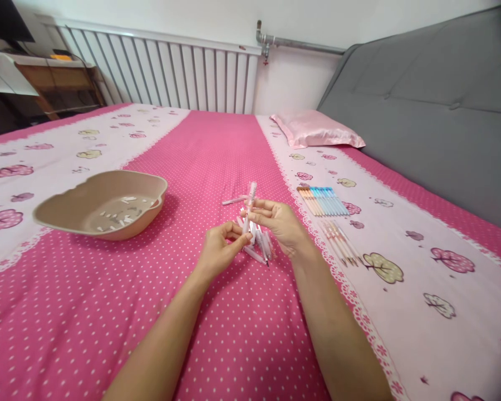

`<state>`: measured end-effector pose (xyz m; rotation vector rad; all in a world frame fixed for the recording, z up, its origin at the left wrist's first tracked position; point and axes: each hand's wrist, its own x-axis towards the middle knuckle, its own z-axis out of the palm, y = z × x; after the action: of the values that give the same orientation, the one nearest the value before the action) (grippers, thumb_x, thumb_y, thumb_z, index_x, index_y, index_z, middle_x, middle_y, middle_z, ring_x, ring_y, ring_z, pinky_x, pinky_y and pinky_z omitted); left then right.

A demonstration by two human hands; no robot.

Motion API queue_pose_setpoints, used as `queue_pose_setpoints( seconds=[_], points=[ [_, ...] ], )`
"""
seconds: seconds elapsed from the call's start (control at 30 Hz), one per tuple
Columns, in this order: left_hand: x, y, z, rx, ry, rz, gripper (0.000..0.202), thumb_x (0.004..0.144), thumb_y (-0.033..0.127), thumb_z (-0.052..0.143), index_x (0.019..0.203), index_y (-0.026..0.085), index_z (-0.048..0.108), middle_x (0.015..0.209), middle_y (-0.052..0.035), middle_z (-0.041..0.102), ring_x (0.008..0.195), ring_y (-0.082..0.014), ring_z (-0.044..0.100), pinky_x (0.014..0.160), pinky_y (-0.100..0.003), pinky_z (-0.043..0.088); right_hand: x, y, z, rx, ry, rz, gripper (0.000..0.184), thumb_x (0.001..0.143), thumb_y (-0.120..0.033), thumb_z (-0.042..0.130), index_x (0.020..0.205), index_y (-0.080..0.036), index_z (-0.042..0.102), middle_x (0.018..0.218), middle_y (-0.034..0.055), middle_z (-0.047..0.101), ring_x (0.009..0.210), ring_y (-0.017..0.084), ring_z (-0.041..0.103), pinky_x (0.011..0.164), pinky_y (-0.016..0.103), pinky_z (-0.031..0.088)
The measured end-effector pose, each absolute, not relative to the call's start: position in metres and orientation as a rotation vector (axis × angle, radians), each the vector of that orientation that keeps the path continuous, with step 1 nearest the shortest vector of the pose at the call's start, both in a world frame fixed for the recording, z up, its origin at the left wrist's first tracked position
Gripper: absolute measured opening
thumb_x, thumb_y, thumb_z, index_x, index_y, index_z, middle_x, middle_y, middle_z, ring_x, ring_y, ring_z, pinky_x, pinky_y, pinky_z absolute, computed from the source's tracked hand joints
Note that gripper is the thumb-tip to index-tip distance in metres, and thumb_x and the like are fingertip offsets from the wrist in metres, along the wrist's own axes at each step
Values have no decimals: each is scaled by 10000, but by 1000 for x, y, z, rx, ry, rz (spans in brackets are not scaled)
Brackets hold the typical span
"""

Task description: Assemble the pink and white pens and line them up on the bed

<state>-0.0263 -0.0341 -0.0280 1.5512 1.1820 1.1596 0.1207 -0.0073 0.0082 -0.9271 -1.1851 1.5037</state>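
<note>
Both hands hold one pale pink pen (253, 192), tilted upright above the bed. My left hand (223, 245) pinches its lower end between thumb and fingers. Higher up the same pen, my right hand (278, 223) has its thumb and fingers closed round it. Beneath the hands lies a loose pile of similar pale pens (264, 245), partly hidden by the fingers. One more pen (232, 200) lies apart, just beyond the pile. To the right are a row of blue and orange pens (323, 200) and, nearer me, several light pens with brownish tips (340, 242).
A beige basin (100, 234) with small white pieces inside stands on the pink dotted bedspread (229, 145) at left. A pink pillow (317, 128) lies at the far right, against a grey headboard (426, 83). Behind the bed are a white radiator (162, 69) and a pipe.
</note>
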Motion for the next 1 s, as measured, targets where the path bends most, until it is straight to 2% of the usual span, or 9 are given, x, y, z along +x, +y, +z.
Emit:
queue_pose_setpoints(
  seconds=[0.27, 0.37, 0.43, 0.57, 1.0],
  points=[
    [-25, -34, -28, 1477, 1218, 1186, 277, 670, 359, 734, 661, 135, 572, 602, -29, 633, 535, -125, 587, 508, -227, 433, 119, -6, 6, -899, -1145, 1532, 255, 663, -145, 742, 893, -167, 636, 819, 56, 730, 845, 187, 684, 795, 345, 544],
    [-25, -34, -27, 1376, 1050, 1149, 313, 674, 384, 737, 799, 125, 615, 708, -54, 684, 637, -157, 638, 608, -261, 485, 121, -6, 6, -871, -1131, 1558, 242, 669, -137, 734, 889, -163, 638, 821, 56, 725, 746, 167, 677, 709, 318, 561],
    [-25, -35, -27, 1304, 937, 1113, 352, 731, 420, 685, 911, 121, 640, 812, -82, 710, 757, -184, 662, 707, -291, 501, 122, -6, 6, -844, -1126, 1582, 236, 676, -139, 732, 892, -165, 640, 824, 51, 722, 659, 144, 655, 640, 296, 562],
    [-28, -35, -28, 1206, 831, 1071, 338, 836, 429, 561, 932, 129, 683, 876, -92, 723, 831, -184, 659, 794, -300, 480, 124, -7, 6, -801, -1132, 1639, 209, 693, -148, 722, 889, -168, 651, 825, 41, 714, 566, 108, 607, 573, 264, 547],
    [-30, -35, -23, 1186, 799, 1006, 291, 782, 412, 645, 859, 138, 706, 801, -78, 724, 732, -155, 635, 744, -285, 464, 126, -8, 10, -812, -1139, 1698, 253, 673, -140, 735, 911, -159, 650, 827, 38, 711, 678, 122, 642, 592, 235, 560]
  ],
)
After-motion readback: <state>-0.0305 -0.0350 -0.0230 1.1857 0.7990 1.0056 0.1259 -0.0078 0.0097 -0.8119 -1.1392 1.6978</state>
